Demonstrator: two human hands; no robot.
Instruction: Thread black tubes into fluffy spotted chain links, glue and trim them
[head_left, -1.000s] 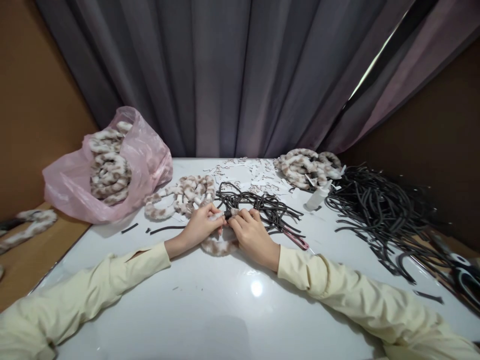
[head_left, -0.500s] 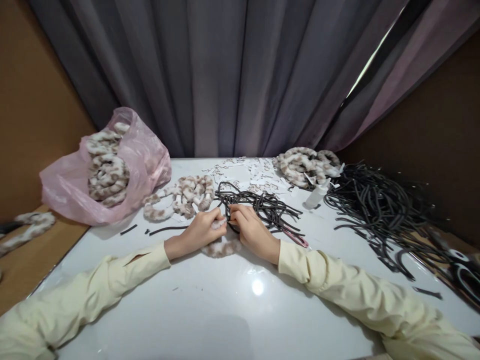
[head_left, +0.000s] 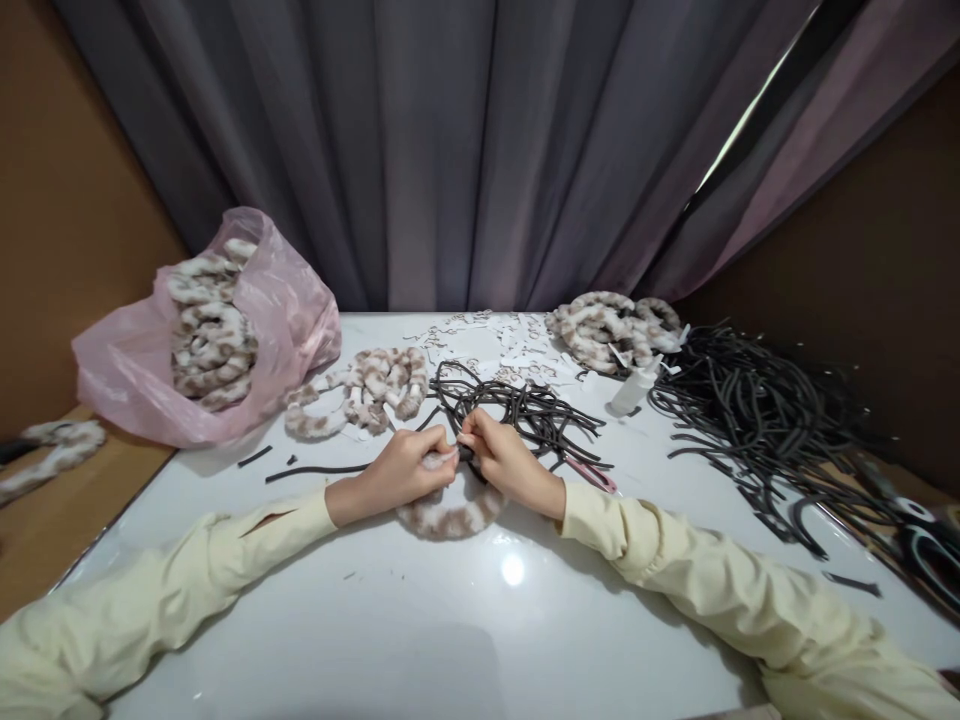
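A white-and-brown furry tube curves in a loop below my two hands, over the white table. My left hand is closed in a pinch on one end of this tube, where pale fluff shows between thumb and fingers. Close beside it, my right hand is also closed, its fingertips pinching near a short dark bit that may be cord; the exact hold is hidden. Just behind the hands lies a tangle of black cords. One loose cord reaches out to the left of my left hand.
More furry tubes lie behind my left hand, others at the back right. A pink plastic bag holds several. On the right are a small bottle, a big black cord heap and scissors. White paper scraps lie behind.
The furry tube's loop shows more fully below the hands now. My right hand has turned slightly, its fingers pinching nearer the left hand. The loose cord at left has shifted left.
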